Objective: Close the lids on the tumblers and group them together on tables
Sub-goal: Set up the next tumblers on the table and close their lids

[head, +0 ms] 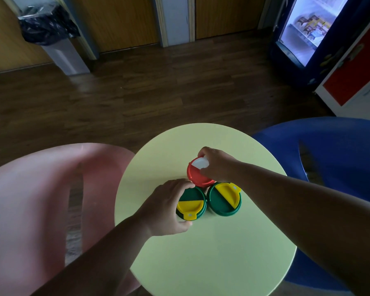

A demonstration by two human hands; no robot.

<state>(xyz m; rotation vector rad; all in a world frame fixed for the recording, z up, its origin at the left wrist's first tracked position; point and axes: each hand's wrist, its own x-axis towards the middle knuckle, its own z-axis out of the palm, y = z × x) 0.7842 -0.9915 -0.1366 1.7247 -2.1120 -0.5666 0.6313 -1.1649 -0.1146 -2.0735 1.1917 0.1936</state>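
Note:
Three tumblers stand bunched together near the middle of a round pale-green table (pixel 201 253). The far one has a red lid (pixel 195 177) with a white flap; my right hand (pixel 217 165) rests on top of it, fingers curled over the flap. The left tumbler carries a green lid with a yellow flap (pixel 191 205); my left hand (pixel 167 209) wraps around its left side. The right tumbler (pixel 223 199) has the same green lid and yellow flap, lying flat, and no hand touches it.
A pink chair (pixel 41 199) stands left of the table and a blue chair (pixel 340 167) to its right. Dark wood floor lies beyond. A lined bin (pixel 51 35) stands at the far left wall, a lit glass-door fridge (pixel 308 28) at the far right.

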